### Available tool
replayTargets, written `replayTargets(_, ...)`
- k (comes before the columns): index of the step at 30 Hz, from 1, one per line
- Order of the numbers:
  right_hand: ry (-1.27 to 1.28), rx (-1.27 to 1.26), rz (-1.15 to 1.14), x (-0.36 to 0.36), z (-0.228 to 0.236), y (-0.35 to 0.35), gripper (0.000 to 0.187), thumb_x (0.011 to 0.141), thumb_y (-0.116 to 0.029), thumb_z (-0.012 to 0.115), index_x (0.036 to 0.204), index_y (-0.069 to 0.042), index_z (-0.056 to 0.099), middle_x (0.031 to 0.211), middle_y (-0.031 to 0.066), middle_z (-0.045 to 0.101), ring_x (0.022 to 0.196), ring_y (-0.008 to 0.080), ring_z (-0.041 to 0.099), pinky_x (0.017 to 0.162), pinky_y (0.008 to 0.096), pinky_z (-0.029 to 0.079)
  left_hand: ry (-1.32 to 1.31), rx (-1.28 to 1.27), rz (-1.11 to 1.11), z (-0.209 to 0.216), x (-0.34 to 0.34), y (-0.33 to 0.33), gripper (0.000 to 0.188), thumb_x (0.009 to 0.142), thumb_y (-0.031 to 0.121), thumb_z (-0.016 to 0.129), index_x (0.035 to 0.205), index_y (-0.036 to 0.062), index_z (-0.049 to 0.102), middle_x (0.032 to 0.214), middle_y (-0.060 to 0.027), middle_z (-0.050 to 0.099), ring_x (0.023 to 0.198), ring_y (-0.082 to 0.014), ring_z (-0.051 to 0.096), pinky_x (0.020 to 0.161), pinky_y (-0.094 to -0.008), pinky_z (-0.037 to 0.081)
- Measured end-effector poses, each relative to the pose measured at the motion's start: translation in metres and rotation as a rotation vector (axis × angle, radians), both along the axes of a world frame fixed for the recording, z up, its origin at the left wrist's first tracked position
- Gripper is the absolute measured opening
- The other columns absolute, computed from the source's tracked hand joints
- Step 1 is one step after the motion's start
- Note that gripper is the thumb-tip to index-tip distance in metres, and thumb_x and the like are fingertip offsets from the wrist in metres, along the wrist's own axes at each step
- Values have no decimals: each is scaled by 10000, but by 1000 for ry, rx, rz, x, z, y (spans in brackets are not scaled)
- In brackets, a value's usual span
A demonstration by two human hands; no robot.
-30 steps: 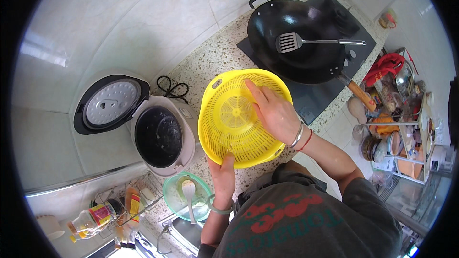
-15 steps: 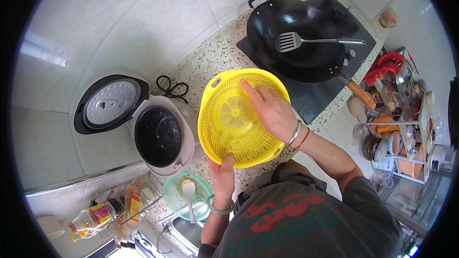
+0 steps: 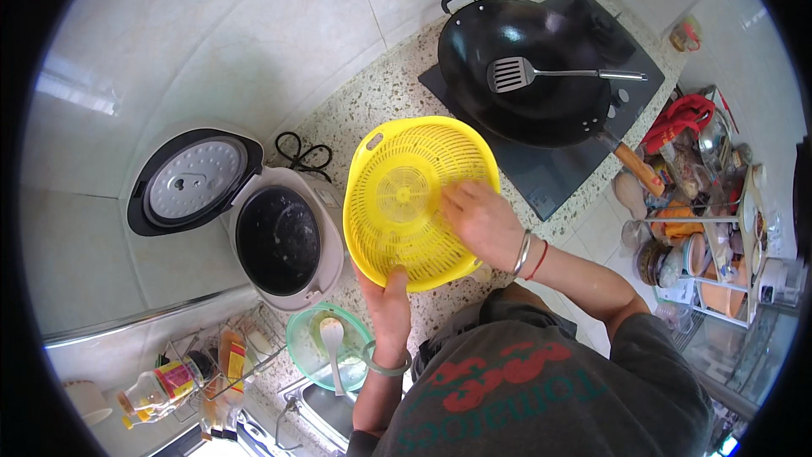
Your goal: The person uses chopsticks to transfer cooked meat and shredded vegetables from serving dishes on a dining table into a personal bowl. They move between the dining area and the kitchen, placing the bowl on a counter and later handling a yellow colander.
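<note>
A yellow plastic colander with slotted walls is tilted up in front of me, above the speckled counter. My left hand grips its near rim, the thumb lying inside over the edge and the fingers hidden beneath. Inside the bowl, near its right wall, my right hand has its fingers bunched together and slightly blurred; whatever they may hold is hidden. Left of the colander stands a rice cooker with its lid raised; whitish residue marks its dark inner pot.
A black wok with a slotted turner in it sits on the cooktop. Near the sink, a rice paddle rests in a green basin. Bottles fill a wire rack at left; a laden shelf stands right.
The colander has shifted slightly left with my left hand. My right hand's index finger, stretched out before, is now drawn in with the others, lower along the right wall.
</note>
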State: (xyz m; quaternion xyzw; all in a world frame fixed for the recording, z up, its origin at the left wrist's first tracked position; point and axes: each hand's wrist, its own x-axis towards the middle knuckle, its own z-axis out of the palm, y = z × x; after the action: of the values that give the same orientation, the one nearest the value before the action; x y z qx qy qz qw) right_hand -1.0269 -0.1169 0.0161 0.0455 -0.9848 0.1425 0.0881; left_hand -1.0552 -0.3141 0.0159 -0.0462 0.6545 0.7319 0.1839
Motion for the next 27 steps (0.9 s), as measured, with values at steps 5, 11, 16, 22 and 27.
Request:
replayTargets(5,18,-102,-101,-8,16,-6,483,820,-110,545,1288,2,506,826,90,580,791,248,603,721,360,507,-37,-18,-11,-5,0,-6,487,874,-62,493,1354,-7,427,1261,-68,555,1128,-173,534,992,-300,401)
replayTargets(11,-76,45,-151,-22,18,9,545,822,-96,545,1352,-12,450,835,113,583,726,259,645,612,351,539,21,-46,-41,3,1,-2,482,874,-62,492,1350,-16,427,1261,-76,556,1129,-173,535,989,-299,403)
replayTargets(16,-123,-1,-118,-11,2,8,570,827,-84,536,1382,-32,418,860,120,580,731,262,647,609,348,547,-18,-34,-2,-6,2,-6,489,869,-66,492,1351,-10,430,1262,-79,558,1131,-175,538,989,-302,406)
replayTargets(22,-91,-48,-197,-24,18,6,564,821,-77,536,1373,-31,433,901,126,568,748,267,647,616,357,551,-17,-10,-10,-3,0,-5,522,858,-74,496,1368,7,420,1269,-73,557,1134,-176,540,992,-306,407)
replayTargets(27,-102,-22,-133,-18,-4,10,597,828,-81,534,1410,-66,397,935,132,561,779,277,647,624,360,551,-7,37,16,-5,2,-2,538,853,-78,496,1377,4,410,1275,-75,552,1146,-180,532,998,-309,403)
